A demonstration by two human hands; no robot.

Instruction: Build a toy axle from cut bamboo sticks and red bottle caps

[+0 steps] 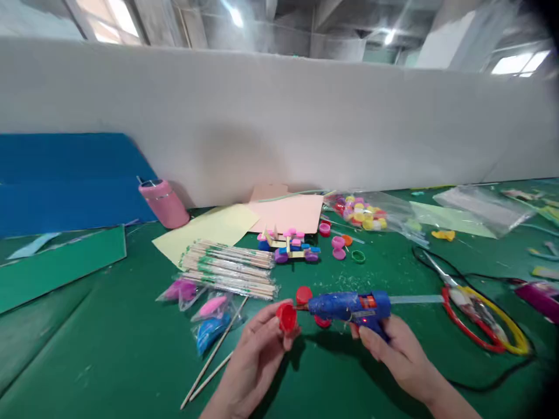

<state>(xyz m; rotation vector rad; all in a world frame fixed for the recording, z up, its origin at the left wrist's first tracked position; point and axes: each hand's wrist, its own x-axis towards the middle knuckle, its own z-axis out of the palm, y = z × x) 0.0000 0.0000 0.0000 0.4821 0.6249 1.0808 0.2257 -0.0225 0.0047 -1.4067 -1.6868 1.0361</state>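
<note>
In the head view, the left hand (pixel 261 344) rises from the near edge, angled to the right, its digits pinching a red cap (pixel 287 318) at the near middle of the table (pixel 144 355). The cap's open side is turned up toward the camera. The right hand (pixel 395 350) reaches in from the near right, slanting left and away, its grip closed around the handle of a blue glue gun (pixel 338 305). The gun lies level, nozzle pointing left at the cap's right rim; whether they touch cannot be told. Bundled sticks (pixel 229 267) lie left and farther off; scissors (pixel 474 314) lie right.
</note>
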